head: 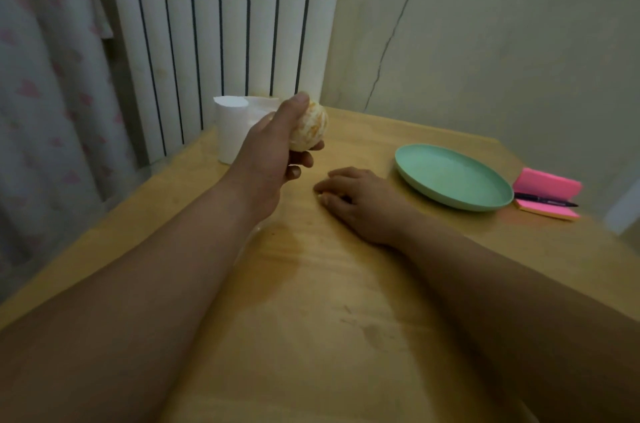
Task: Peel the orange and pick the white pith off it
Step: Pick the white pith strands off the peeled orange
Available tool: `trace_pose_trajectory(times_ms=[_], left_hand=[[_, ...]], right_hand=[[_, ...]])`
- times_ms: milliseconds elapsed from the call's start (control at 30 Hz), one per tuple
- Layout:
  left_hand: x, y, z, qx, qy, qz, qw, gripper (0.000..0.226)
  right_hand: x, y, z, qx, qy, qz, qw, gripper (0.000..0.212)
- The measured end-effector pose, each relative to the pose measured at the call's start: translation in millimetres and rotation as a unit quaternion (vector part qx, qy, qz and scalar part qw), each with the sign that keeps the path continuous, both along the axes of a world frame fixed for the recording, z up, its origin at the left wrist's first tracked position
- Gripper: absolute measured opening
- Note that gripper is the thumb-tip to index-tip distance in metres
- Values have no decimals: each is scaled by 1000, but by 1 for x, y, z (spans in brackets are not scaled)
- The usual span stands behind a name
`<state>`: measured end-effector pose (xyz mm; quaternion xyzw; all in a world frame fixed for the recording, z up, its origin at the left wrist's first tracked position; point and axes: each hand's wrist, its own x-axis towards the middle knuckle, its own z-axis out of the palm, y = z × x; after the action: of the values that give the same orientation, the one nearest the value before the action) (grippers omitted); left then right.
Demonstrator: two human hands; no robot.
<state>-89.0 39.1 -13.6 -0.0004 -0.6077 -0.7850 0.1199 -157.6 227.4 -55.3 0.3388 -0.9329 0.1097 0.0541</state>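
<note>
Pale and round, the peeled orange (309, 127), streaked with white pith (300, 142), sits in the left hand (268, 152), fingers curled around it, above the smooth wooden table (329, 284). The right hand (360, 197) rests at 5 o'clock from it, fingers loosely bent. A round green plate (450, 176) lies at 3 o'clock of that hand, bare wood between.

Peeled orange (309, 126), round, pale with white pith streaked over orange flesh, raised above the wooden table
</note>
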Motion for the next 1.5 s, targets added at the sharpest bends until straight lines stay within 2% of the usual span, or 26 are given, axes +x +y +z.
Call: trace_pose_trajectory(times_ms=[167,333,467,500,533,633,733,933,1000,1167,1267,1333,1367,1433,1500], left_hand=[[1,4,0,8,2,-11,1000,42],[-2,8,-7,-16,-2,-25,1000,46],[-4,11,-11,-21,-10,-36,999,47],[-4,12,-13,-25,-13,-33,999,47],[-5,13,-14,-29,-14,-30,999,46],[-7,15,-19,-43,-12,-26,999,48],[-8,14,-22,-53,-6,-17,998,47],[-10,13,-24,-41,-3,-10,999,40],[-10,13,-24,-44,-3,-10,999,39],[-12,13,-26,-42,-9,-14,999,39],[-13,14,-26,-48,-14,-18,999,42],[-14,13,-28,-49,-16,-18,998,45],[-14,13,-29,-51,-15,-20,998,47],[-14,13,-30,-54,-13,-25,998,50],[-14,13,-31,-55,-9,-29,998,55]], right_hand=[[-33,-1,1,-2,5,-56,998,38],[-53,-6,1,-13,-13,-79,997,42],[-46,19,25,-179,-5,-71,981,47],[-43,30,31,-188,11,-73,979,45],[-38,38,34,-168,28,-68,983,44],[-26,36,25,-26,51,-30,998,54],[-34,21,9,62,61,-7,996,63],[-50,35,4,35,1,-41,999,53],[-47,36,9,-1,-5,-41,999,54],[-20,64,38,-216,34,-84,972,35],[13,77,39,-305,-87,-84,945,37],[30,80,31,-312,-171,-74,932,42],[32,81,24,-299,-180,-79,934,42],[28,83,15,-286,-157,-95,940,41],[21,83,12,-323,-147,-103,929,42]])
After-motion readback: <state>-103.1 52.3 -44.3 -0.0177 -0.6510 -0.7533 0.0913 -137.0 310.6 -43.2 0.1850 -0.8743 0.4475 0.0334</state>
